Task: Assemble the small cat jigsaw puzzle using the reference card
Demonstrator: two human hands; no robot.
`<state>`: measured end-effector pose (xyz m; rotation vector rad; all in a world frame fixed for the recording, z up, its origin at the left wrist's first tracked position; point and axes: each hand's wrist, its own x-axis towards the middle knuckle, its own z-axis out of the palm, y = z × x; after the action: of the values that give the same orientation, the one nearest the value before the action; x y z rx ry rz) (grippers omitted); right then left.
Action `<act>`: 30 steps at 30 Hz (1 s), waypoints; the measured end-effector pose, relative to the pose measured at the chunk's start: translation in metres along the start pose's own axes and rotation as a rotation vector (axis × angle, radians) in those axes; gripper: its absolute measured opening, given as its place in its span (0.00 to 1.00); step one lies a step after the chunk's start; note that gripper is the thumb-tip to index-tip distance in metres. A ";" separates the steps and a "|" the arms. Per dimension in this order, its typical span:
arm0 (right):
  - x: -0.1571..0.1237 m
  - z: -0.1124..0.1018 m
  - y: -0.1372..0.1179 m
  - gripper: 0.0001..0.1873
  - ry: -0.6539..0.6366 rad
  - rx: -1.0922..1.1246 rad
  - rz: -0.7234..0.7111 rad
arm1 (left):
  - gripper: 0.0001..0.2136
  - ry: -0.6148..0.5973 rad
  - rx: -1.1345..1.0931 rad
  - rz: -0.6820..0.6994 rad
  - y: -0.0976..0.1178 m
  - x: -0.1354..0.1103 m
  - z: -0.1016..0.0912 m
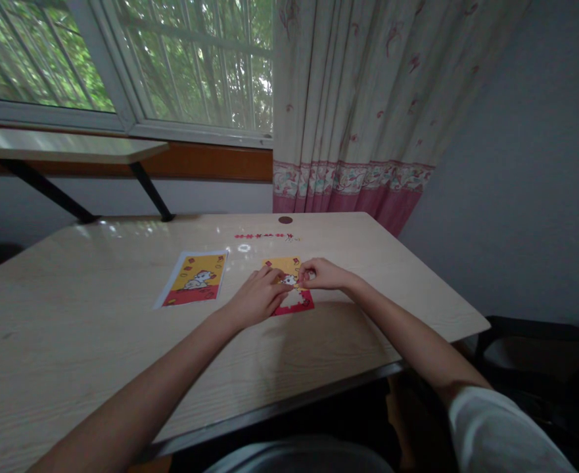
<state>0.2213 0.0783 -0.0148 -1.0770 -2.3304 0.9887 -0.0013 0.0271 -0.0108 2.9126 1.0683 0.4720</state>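
Note:
A small jigsaw puzzle (295,305) with a yellow top, a red lower border and a white animal's head lies flat on the desk. A white area with jagged, knobbed edges shows in its lower middle. My left hand (258,297) rests over the puzzle's left side, fingers stretched out and spread across it. At the right edge of the puzzle, my right hand (319,273) has thumb and forefinger pinched together near the animal's head; whatever is between the fingertips is too small to make out. Beyond both hands runs a row of small red puzzle pieces (259,236), with a whitish one at its right end.
Left of the puzzle lies a printed picture sheet (198,279) of a white animal on yellow and red. A round dark cable-hole cover (285,220) is set into the desk (96,341) near its back edge. A raised shelf (67,146) stands at the back left; a curtain (348,118) hangs behind.

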 end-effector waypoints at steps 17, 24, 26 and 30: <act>0.002 -0.010 0.011 0.12 -0.020 0.141 -0.018 | 0.14 0.083 0.139 -0.100 -0.038 -0.015 -0.009; 0.034 -0.030 0.038 0.11 0.215 -0.139 0.083 | 0.13 0.073 0.188 -0.173 -0.052 -0.020 -0.010; 0.046 -0.034 0.043 0.14 0.270 -0.324 0.080 | 0.13 0.065 0.193 -0.169 -0.051 -0.019 -0.009; 0.064 -0.035 0.048 0.16 0.312 -0.478 0.071 | 0.13 0.069 0.191 -0.158 -0.050 -0.019 -0.009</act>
<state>0.2260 0.1650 -0.0225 -1.3821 -2.3248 0.2503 -0.0487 0.0523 -0.0132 2.9573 1.4140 0.4934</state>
